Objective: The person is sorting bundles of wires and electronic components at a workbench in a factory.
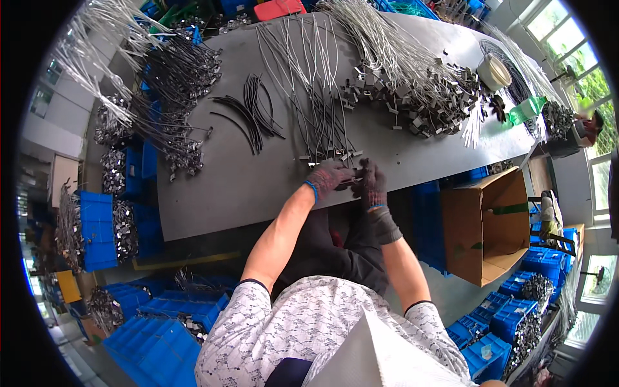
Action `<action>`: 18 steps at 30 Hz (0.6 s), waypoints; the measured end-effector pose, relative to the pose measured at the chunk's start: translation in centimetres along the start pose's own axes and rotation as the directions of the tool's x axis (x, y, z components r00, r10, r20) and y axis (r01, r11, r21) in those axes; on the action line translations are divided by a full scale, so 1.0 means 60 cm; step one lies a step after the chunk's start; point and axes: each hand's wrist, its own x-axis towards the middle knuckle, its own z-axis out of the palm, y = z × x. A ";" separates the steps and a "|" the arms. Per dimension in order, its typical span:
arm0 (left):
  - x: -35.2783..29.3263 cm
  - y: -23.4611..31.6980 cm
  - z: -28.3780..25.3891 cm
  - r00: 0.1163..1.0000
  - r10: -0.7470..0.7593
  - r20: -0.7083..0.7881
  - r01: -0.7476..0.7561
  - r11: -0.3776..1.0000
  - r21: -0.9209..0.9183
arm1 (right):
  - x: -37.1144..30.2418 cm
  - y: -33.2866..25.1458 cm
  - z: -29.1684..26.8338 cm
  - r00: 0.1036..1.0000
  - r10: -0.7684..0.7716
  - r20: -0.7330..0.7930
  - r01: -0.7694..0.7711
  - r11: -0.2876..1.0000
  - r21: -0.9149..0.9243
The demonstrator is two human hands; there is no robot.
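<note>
My left hand (329, 178) and my right hand (372, 185), both in dark knit gloves, meet at the table's near edge. The fingers of each are closed in a pinch; what lies between them is too small and covered to make out. Just beyond my left hand lies a spread of thin wires (309, 64), pale at the far end and black-sleeved nearer me. Small metal pieces (314, 160) sit at their near ends, close to my left fingers. A loose bunch of short black tubes (255, 116) rests to the left of these wires.
A large heap of wires with metal blocks (419, 103) covers the table's (193, 206) far right, near a tape roll (494, 72) and a green bottle (527, 110). More wires (180, 71) hang at the left edge. An open cardboard box (461, 226) stands right; blue crates (155, 348) surround me.
</note>
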 end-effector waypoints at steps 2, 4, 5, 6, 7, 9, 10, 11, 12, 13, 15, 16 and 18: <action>-0.011 0.018 -0.037 0.975 0.222 -0.026 -0.206 0.939 0.275 | 0.065 -0.067 -0.039 0.769 0.608 0.200 -0.638 0.704 0.313; 0.004 0.123 -0.085 0.881 -0.465 -0.092 0.441 0.875 -0.200 | 0.110 0.063 -0.074 0.904 0.405 -0.135 -0.407 0.913 0.010; -0.018 0.101 -0.103 0.852 -0.487 -0.192 0.469 0.873 -0.136 | 0.139 0.051 -0.070 0.938 0.300 -0.176 -0.329 0.929 -0.169; -0.033 0.089 -0.122 0.832 -0.509 -0.218 0.490 0.860 -0.141 | 0.168 0.040 -0.071 0.961 0.182 -0.208 -0.247 0.905 -0.346; -0.030 0.085 -0.138 0.803 -0.497 -0.330 0.491 0.865 -0.109 | 0.196 0.072 -0.075 0.963 0.179 -0.201 -0.240 0.908 -0.343; -0.001 0.070 -0.168 0.779 -0.461 -0.424 0.478 0.876 -0.073 | 0.244 0.157 -0.090 0.928 0.232 -0.293 -0.366 0.724 -0.585; 0.003 0.046 -0.193 0.697 -0.458 -0.551 0.535 0.845 -0.026 | 0.259 0.157 -0.081 0.932 0.230 -0.279 -0.354 0.733 -0.581; 0.011 0.024 -0.215 0.609 -0.435 -0.664 0.590 0.807 0.013 | 0.273 0.158 -0.078 0.922 0.322 -0.216 -0.383 0.669 -0.637; 0.020 -0.002 -0.232 0.601 -0.437 -0.669 0.597 0.802 0.012 | 0.283 0.153 -0.072 0.897 0.413 -0.158 -0.399 0.600 -0.694; 0.026 -0.027 -0.251 0.533 -0.379 -0.757 0.664 0.742 0.096 | 0.287 0.139 -0.063 0.901 0.409 -0.143 -0.387 0.610 -0.691; 0.037 -0.074 -0.284 0.463 -0.306 -0.832 0.729 0.665 0.161 | 0.275 0.116 -0.058 0.874 0.468 -0.129 -0.426 0.614 -0.665; 0.049 -0.089 -0.298 0.451 -0.423 -0.786 0.814 0.557 0.167 | 0.266 0.117 -0.062 0.877 0.461 -0.134 -0.424 0.612 -0.668; 0.064 -0.116 -0.313 0.426 -0.535 -0.729 0.875 0.449 0.182 | 0.241 0.125 -0.073 0.907 0.397 -0.144 -0.400 0.697 -0.596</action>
